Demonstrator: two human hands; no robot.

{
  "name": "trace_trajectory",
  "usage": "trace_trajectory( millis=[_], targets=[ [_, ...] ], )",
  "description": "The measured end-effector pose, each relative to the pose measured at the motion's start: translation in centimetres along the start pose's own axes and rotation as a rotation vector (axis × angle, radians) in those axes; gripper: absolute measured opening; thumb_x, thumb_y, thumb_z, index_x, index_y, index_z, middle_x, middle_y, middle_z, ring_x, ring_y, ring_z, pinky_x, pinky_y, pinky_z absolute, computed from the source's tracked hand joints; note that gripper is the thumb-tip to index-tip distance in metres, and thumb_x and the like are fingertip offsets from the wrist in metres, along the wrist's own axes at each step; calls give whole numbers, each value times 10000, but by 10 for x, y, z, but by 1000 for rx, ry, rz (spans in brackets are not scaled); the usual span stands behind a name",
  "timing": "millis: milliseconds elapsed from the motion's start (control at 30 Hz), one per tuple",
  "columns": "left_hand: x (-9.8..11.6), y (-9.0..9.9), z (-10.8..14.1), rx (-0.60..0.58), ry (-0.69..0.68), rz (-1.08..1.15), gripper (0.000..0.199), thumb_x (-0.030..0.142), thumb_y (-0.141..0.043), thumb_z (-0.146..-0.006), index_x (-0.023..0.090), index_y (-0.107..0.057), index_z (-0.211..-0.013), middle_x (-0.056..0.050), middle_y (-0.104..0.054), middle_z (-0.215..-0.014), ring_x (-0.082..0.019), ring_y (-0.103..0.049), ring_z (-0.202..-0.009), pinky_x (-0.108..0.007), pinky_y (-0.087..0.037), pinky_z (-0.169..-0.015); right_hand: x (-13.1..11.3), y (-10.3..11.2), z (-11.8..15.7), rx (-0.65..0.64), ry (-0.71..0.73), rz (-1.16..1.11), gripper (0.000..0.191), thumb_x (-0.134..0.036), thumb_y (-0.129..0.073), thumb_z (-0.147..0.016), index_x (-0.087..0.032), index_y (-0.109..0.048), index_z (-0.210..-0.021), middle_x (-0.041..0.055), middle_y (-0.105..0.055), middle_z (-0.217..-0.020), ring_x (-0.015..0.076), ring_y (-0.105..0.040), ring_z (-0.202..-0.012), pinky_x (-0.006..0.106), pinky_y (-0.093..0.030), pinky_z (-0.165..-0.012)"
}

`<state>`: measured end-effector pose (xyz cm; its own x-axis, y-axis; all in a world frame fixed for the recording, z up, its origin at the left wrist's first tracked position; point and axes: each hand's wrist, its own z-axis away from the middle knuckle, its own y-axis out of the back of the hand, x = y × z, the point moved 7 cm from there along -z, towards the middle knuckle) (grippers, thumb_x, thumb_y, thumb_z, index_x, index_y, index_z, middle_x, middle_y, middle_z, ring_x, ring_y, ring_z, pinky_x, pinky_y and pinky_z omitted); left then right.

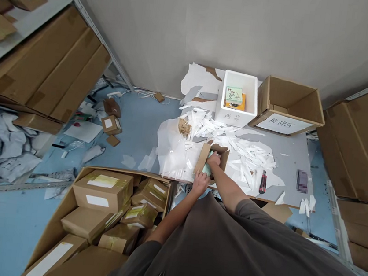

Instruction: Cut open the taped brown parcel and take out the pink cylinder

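Note:
A small open cardboard box [203, 156] stands at the front edge of the table, its left flap folded outward. Inside it shows a pale green packet [206, 169]; its exact kind I cannot make out. My right hand [214, 158] reaches down into the box, fingers bent against the packet and partly hidden. At the near side of the box, my left hand [200, 182] has its fingers curled on the edge, close to the packet's lower end. White paper strips [251, 157] lie all around the box.
Behind stand a white foam bin [236, 118] holding green and orange packets and a large open carton [291, 95]. A red-and-black box cutter [263, 182] lies to the right. Clear plastic bags [171, 147] cover the left side. A big carton of parcels [103, 191] stands at lower left.

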<state>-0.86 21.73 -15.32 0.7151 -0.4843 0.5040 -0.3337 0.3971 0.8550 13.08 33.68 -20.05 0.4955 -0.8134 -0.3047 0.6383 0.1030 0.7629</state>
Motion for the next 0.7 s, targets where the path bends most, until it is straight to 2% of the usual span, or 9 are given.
trace_trajectory(
  millis=[67,167,233,400,500,700],
  targets=[
    [-5,3,4,47,-14,37,140,195,-732,-942,244,-760,-1070,-91,-721,-1067,-316,-665,-1139,-610,-233,-1354,2,0,11,-7,-28,15,785,-346,-795,-876,-158,-462,-1562,307,-472,-1513,375,-722,-1201,553,-548,-1034],
    [-14,8,10,87,-36,120,116,173,-743,-937,244,-747,-1029,-48,-707,-1017,-277,-679,-1077,-642,-198,-1355,0,4,31,85,43,-4,871,-256,-807,-843,-213,-415,-1620,233,-493,-1514,329,-704,-1204,438,-537,-1045],
    [-21,11,11,102,-15,166,81,182,-767,-931,241,-754,-985,-37,-705,-986,-264,-685,-1053,-646,-194,-1351,-3,6,45,141,101,-17,916,-238,-792,-838,-238,-373,-1653,197,-501,-1508,320,-680,-1224,403,-523,-1049],
    [-33,20,3,105,113,204,110,176,-819,-891,227,-764,-810,-35,-707,-907,-272,-698,-1012,-639,-206,-1325,-20,27,70,234,249,-29,917,-267,-738,-867,-223,-319,-1682,190,-513,-1482,348,-642,-1252,426,-511,-1066],
    [-32,29,-8,95,156,186,139,159,-806,-874,226,-765,-759,-43,-732,-899,-286,-700,-1017,-661,-209,-1304,-34,43,81,237,361,3,907,-276,-727,-882,-202,-310,-1684,193,-529,-1475,371,-604,-1291,446,-503,-1086],
    [-21,32,-24,-16,222,143,170,176,-676,-930,226,-812,-841,-95,-798,-981,-334,-716,-1085,-697,-174,-1300,-49,54,91,182,424,75,898,-240,-736,-899,-237,-314,-1692,196,-538,-1460,359,-603,-1279,450,-525,-1055]
  ],
)
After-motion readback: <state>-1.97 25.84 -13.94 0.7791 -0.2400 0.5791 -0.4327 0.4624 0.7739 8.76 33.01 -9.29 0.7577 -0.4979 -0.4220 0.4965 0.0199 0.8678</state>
